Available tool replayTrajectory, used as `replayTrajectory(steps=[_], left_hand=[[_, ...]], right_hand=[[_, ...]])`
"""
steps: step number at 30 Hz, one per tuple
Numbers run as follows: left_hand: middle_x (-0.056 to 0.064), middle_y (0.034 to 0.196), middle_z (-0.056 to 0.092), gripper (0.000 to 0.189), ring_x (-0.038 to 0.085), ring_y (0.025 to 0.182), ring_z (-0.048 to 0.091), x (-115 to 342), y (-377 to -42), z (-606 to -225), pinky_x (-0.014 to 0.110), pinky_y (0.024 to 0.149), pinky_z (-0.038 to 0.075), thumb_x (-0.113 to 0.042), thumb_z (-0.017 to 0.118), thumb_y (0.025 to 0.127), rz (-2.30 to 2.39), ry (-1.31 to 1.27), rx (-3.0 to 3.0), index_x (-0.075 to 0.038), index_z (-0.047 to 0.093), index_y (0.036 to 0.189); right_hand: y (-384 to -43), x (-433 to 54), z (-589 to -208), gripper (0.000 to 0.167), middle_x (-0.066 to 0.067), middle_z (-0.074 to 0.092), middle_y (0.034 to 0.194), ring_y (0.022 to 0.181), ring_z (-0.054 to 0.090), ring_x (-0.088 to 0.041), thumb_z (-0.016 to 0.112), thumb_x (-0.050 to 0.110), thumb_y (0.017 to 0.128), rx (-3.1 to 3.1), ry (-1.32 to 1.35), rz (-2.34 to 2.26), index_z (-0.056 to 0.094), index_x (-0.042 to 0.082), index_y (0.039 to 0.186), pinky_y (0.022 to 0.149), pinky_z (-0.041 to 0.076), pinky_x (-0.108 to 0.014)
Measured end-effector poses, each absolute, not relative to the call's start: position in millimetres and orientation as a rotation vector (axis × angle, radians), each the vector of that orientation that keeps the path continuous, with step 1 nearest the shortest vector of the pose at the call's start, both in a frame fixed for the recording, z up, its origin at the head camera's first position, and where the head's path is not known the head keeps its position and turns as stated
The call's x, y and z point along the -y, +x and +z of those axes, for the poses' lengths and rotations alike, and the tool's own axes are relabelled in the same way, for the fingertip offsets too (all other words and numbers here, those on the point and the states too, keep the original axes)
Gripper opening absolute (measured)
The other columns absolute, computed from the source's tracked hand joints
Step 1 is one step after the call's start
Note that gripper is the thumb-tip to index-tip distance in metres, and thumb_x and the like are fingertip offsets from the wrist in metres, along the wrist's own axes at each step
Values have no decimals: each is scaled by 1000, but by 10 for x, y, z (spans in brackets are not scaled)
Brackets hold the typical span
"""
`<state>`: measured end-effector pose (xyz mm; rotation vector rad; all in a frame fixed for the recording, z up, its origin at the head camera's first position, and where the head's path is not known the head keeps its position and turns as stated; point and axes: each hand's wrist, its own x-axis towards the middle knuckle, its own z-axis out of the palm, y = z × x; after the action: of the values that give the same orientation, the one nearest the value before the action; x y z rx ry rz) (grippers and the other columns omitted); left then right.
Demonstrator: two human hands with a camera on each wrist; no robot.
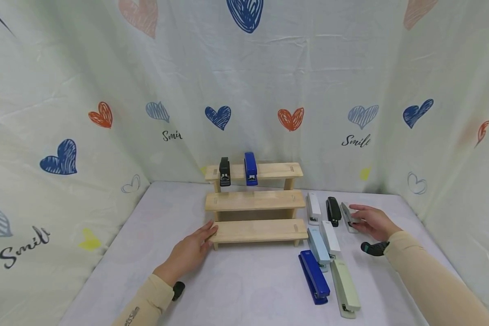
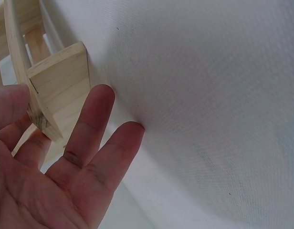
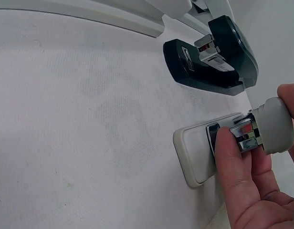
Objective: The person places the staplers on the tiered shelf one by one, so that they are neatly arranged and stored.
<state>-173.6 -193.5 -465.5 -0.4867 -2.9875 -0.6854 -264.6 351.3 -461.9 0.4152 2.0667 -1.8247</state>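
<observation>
The right grip (image 1: 370, 222) is pinching a gray stapler (image 3: 276, 125), its thumb and fingers closing about the stapler's head and side; one fingertip is lying by the stapler's gaping mouth, so a squeeze on the upper arm could nip that finger; a hold this near the hinged head could also let the base swing or slip, if the fingers are bearing mostly on the upper arm. The gray stapler is sitting right at the fingertips, on the right of the tabletop (image 1: 244, 290); its base is seemingly resting there. Just beside it a black stapler (image 1: 333, 212) is lying, and a sideways drag could be knocking the two together; farther leftward and nearer the person, two white staplers (image 1: 314, 208) (image 1: 330, 238), a light blue stapler (image 1: 318, 244), a dark blue stapler (image 1: 314, 278) and a pale green stapler (image 1: 345, 287) are crowding close. The left grip (image 1: 189, 249) is touching the left end of the wooden stand (image 1: 261, 231) at its lowest step, fingers loosely spread; an uneven push there could be shifting the stand and toppling the second black stapler (image 1: 225, 170) and bright blue stapler (image 1: 251, 168) standing on its top step.
</observation>
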Motion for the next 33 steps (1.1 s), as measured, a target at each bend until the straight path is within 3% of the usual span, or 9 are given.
replayTrajectory(steps=[18,33], left_hand=[[4,156,40,50,36,120,58,1931,-1731,-4646,50,78,54,-13,65,98,-688,-492,2983,-11,53,146],[5,156,39,50,37,124,55,1927,-1731,-4637,53,83,52,-15,65,99,-698,-480,3001,-11,52,147]], right_hand=[[-2604,-3492,-4641,63,-29,3,161,133,32,-40,47,5,102,-2062,415,-1856,19,2,158,92,53,-32],[-2534,-3510,-4603,61,-26,0,163,136,31,-40,44,5,104,-2035,385,-1904,17,2,159,95,51,-34]])
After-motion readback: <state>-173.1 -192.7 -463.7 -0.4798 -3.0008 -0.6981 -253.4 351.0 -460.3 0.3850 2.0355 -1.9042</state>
